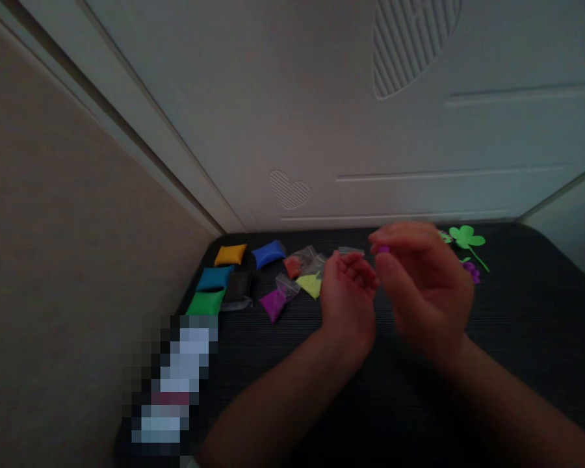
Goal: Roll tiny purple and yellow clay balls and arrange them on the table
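Between the thumb and fingers of my right hand (426, 296) is a small purple piece of clay (384, 249). My left hand (348, 302) is turned palm up beside it, fingers loosely curled and apart, with nothing visible in it. Behind my left hand lie an opened yellow clay packet (311, 285), an orange clay packet (293, 265) and a purple clay packet (273, 304). Past my right hand are a green four-lobed clay shape with a stem (467, 238) and a bumpy purple clay cluster (472, 272), partly hidden by the hand.
On the left of the black table (283, 377) lie several sealed packets: yellow-orange (231, 255), blue (268, 253), teal (214, 278), black (238, 286) and green (206, 302). A blurred-out object (175, 383) sits at the left edge. A white panel (273, 97) rises behind the table.
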Action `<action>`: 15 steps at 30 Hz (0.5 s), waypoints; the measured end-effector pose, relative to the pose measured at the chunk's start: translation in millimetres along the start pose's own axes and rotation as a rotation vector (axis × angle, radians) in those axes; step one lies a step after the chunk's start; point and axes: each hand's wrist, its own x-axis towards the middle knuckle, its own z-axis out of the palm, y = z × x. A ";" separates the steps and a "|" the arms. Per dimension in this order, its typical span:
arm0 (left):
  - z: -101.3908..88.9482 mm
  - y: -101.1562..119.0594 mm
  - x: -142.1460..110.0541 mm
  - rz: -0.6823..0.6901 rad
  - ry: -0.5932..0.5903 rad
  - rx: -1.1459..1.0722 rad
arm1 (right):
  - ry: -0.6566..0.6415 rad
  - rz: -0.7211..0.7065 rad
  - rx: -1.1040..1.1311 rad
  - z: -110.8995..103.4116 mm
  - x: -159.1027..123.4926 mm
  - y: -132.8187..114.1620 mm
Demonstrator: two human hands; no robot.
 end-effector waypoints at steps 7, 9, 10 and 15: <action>1.8 32.7 -6.6 0.033 -0.364 0.135 | -0.154 -0.017 -0.329 -16.3 12.4 23.0; 2.5 36.4 -9.3 0.089 -0.414 0.211 | -0.208 -0.051 -0.373 -15.6 12.7 26.0; 2.6 37.3 -9.8 0.111 -0.426 0.238 | -0.227 -0.063 -0.379 -15.1 12.6 27.0; 1.9 38.4 -5.5 0.135 -0.406 0.231 | -0.292 -0.098 -0.372 -13.9 11.7 29.8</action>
